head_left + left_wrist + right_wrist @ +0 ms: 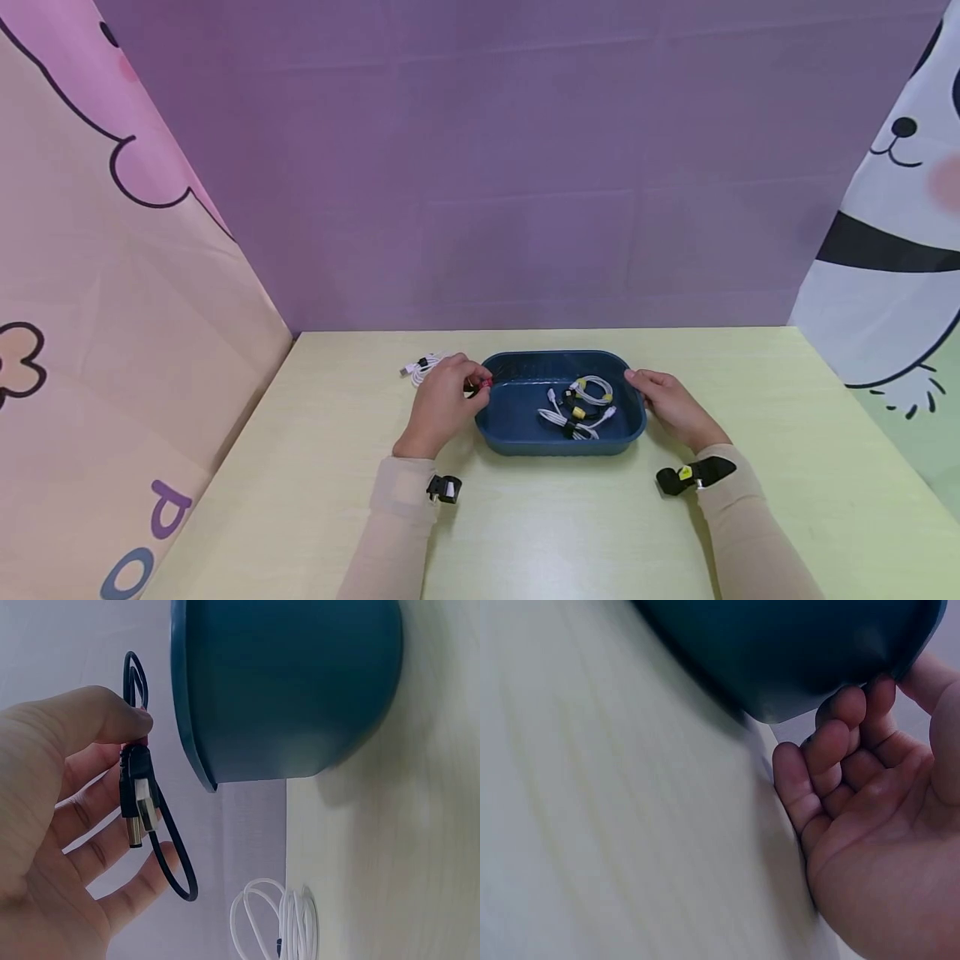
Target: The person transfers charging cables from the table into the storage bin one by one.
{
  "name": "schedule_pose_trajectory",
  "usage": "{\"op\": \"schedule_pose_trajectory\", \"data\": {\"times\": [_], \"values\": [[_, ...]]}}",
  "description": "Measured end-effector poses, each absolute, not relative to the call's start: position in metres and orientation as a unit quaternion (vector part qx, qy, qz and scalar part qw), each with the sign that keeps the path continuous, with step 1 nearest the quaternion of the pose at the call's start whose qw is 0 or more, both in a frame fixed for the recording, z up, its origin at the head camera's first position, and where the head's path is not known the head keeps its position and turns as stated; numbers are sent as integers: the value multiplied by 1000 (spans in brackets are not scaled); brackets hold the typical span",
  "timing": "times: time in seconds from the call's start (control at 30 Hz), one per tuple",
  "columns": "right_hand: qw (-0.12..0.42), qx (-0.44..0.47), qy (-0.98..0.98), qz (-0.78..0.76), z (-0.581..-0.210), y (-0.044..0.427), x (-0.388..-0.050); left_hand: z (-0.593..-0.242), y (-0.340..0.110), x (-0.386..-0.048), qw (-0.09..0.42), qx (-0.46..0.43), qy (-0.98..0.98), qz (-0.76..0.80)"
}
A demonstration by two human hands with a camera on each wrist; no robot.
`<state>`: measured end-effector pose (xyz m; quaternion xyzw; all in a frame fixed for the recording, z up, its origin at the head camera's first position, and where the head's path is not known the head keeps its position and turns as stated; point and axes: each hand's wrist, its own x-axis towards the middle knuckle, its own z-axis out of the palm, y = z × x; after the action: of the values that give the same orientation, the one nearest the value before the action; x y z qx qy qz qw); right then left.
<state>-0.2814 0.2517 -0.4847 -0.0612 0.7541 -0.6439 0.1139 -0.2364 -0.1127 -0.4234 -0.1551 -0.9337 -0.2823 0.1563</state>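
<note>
My left hand [450, 393] pinches a small bundled black cable [166, 855] at its red tie, beside the left rim of a dark blue plastic tub [517, 444]. The left wrist view shows the cable's metal USB plug [145, 802] and a round barrel plug hanging down. At the tub's right end my right hand [673, 408] grips the rim between thumb and curled fingers [829, 746]. Inside the tub lie a white coiled cable with yellow ties [597, 387], a black cable with a yellow tie [578, 412] and a white cable with a black tie [555, 417].
Another white bundled cable [420, 367] lies on the pale wooden table [555, 525], behind my left hand and left of the tub. A purple cloth backdrop [480, 167] rises at the table's far edge, with printed cloths at both sides.
</note>
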Motion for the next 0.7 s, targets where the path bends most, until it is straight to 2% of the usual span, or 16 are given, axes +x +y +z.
{"op": "schedule_pose_trajectory", "data": {"times": [0.7], "values": [[114,-66,759,-638,-480,250,-278,-419,-107,-233,150,-165,-932,-286]]}}
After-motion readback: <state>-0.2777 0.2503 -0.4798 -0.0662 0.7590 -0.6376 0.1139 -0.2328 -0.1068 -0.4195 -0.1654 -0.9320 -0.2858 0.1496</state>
